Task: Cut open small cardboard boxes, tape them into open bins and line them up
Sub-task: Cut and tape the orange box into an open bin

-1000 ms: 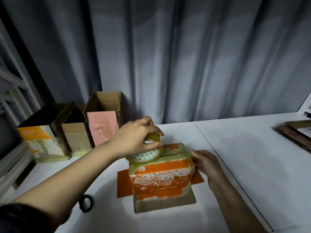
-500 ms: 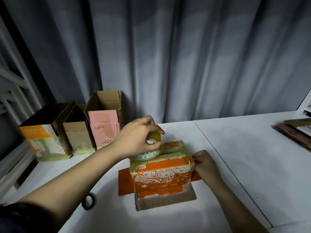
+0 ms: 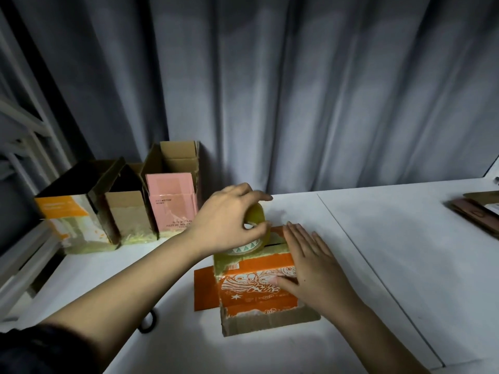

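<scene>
No readable text on any box — only blurred print.

The pink box [image 3: 172, 201] carries small dark lines of lettering, too blurred to read. The orange box [image 3: 253, 290] shows white cartoon artwork and a star — its small lettering is also illegible.

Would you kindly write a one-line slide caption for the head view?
Left hand holds a tape roll on the orange box while the right hand lies flat on it.
</scene>
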